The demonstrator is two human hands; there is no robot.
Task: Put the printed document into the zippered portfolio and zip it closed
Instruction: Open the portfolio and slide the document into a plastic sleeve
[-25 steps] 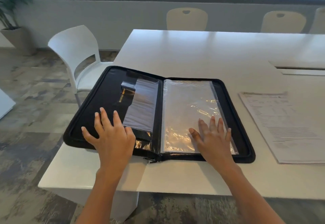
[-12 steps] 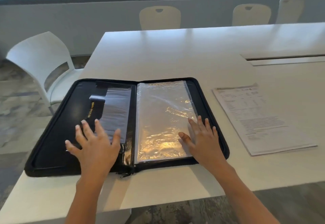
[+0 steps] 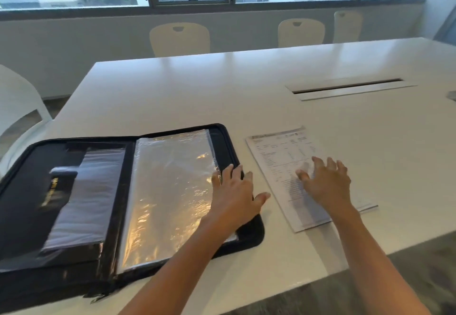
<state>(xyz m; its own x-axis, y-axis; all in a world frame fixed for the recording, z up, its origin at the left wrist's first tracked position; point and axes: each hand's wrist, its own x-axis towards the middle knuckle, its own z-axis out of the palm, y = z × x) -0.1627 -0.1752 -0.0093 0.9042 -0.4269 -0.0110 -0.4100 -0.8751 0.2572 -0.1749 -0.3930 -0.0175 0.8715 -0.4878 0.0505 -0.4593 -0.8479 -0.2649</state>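
White paper, thin and limp, makes up the printed document (image 3: 291, 166), which lies flat on the white table (image 3: 197, 92) just right of the open zippered portfolio (image 3: 123, 203). In the head view, the only view, it looks light and floppy, likely a few sheets, since a second edge shows at its near right corner. On the smooth tabletop it should slide easily; a sound hold would be to drag it to the near table edge or pinch up a corner, then support it from below so it does not sag or crease.

The right hand (image 3: 325, 183) is spread open over the document's middle, fingers splayed, gripping nothing; whether the palm touches the paper cannot be told. The left hand (image 3: 237, 196) rests open on the portfolio's right edge, also holding nothing.

Counted: one portfolio, its right half filled by glossy clear plastic sleeves (image 3: 172, 186), one document, two hands, four chairs (image 3: 180, 39) visible.
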